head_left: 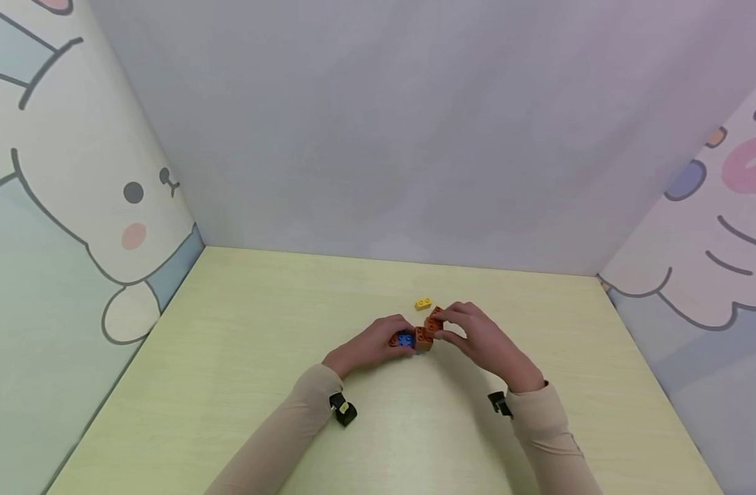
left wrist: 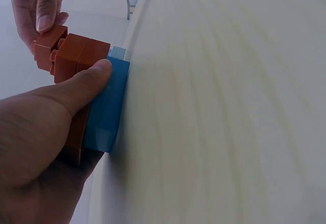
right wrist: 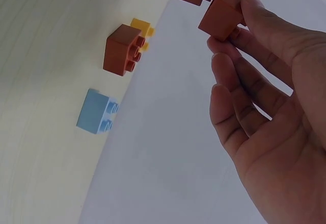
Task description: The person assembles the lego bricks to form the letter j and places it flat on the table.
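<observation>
My left hand [head_left: 378,340] grips a small assembly of toy building bricks low over the table. In the left wrist view its thumb lies along a blue brick [left wrist: 108,107] and reddish-brown bricks [left wrist: 81,53] joined to it. Another blue brick [head_left: 405,339] shows on top in the head view. My right hand [head_left: 479,340] pinches a reddish-brown brick [right wrist: 224,10] between thumb and fingers. That brick is tilted against the studded side of the assembly; whether it is pressed on, I cannot tell. Part of the assembly is hidden by the left hand.
A yellow brick [head_left: 423,303] lies on the table [head_left: 278,295] just beyond the hands. In the right wrist view, a loose reddish-brown brick [right wrist: 121,51] and a light blue brick [right wrist: 96,112] stand near it. A grey-white wall [head_left: 378,137] rises behind the table, with cartoon-printed panels either side.
</observation>
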`<action>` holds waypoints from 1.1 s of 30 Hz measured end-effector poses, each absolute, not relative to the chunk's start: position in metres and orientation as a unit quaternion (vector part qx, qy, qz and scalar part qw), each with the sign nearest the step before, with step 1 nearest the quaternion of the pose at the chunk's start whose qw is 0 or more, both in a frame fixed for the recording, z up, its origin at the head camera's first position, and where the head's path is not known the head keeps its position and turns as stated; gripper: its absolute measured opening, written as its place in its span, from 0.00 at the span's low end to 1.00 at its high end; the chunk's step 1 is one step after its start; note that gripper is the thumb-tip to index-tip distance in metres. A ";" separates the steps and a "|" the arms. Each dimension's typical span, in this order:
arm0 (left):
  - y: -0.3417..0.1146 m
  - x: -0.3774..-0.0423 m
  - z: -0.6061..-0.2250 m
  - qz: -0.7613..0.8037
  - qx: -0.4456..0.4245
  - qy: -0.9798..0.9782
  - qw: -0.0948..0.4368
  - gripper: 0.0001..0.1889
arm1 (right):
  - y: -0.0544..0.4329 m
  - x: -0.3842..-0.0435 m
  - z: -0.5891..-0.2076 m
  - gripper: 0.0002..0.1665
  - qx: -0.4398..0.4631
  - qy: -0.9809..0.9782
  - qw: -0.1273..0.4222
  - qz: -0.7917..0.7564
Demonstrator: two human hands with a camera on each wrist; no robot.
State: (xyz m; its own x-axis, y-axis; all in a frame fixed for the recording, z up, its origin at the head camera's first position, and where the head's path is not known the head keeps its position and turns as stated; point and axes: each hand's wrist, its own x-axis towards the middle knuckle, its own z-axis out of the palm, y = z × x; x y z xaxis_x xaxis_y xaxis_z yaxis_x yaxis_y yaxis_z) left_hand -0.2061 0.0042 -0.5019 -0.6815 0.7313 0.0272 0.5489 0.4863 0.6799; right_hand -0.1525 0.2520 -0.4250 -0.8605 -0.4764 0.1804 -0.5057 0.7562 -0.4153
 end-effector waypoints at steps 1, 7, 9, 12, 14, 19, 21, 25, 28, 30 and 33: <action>0.004 -0.206 -0.502 0.340 0.376 0.851 0.135 0.20 | 0.251 -0.152 -0.425 0.18 0.266 -0.935 0.035 0.230; 0.005 -0.205 -0.503 0.343 0.375 0.851 0.135 0.20 | 0.246 -0.152 -0.427 0.17 0.286 -0.930 0.044 0.225; 0.006 -0.205 -0.503 0.343 0.377 0.850 0.134 0.20 | 0.245 -0.152 -0.427 0.17 0.289 -0.929 0.041 0.228; 0.006 -0.205 -0.503 0.342 0.380 0.849 0.131 0.20 | 0.244 -0.153 -0.427 0.16 0.294 -0.927 0.041 0.231; 0.007 -0.205 -0.503 0.342 0.380 0.849 0.131 0.20 | 0.243 -0.153 -0.426 0.16 0.296 -0.927 0.041 0.228; 0.007 -0.205 -0.503 0.342 0.378 0.851 0.128 0.19 | 0.241 -0.152 -0.422 0.14 0.294 -0.930 0.033 0.220; 0.007 -0.205 -0.503 0.343 0.379 0.850 0.127 0.19 | 0.239 -0.152 -0.420 0.14 0.292 -0.931 0.030 0.218; 0.007 -0.205 -0.503 0.346 0.379 0.849 0.128 0.19 | 0.237 -0.151 -0.419 0.14 0.286 -0.933 0.021 0.217; 0.007 -0.205 -0.503 0.344 0.378 0.850 0.127 0.19 | 0.237 -0.150 -0.419 0.14 0.283 -0.934 0.017 0.218; 0.007 -0.205 -0.503 0.343 0.377 0.851 0.126 0.19 | 0.237 -0.151 -0.419 0.14 0.284 -0.934 0.019 0.217; 0.006 -0.204 -0.500 0.344 0.379 0.851 0.121 0.19 | 0.236 -0.152 -0.419 0.15 0.285 -0.934 0.022 0.214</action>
State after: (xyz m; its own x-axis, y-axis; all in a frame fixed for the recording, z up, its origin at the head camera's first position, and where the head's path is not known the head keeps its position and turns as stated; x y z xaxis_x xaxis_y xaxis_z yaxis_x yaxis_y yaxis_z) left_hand -0.2044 0.0060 -0.5000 -0.6835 0.7279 0.0547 0.5613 0.4762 0.6769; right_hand -0.1520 0.2365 -0.4192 -0.8363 -0.5233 0.1638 -0.5424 0.7455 -0.3873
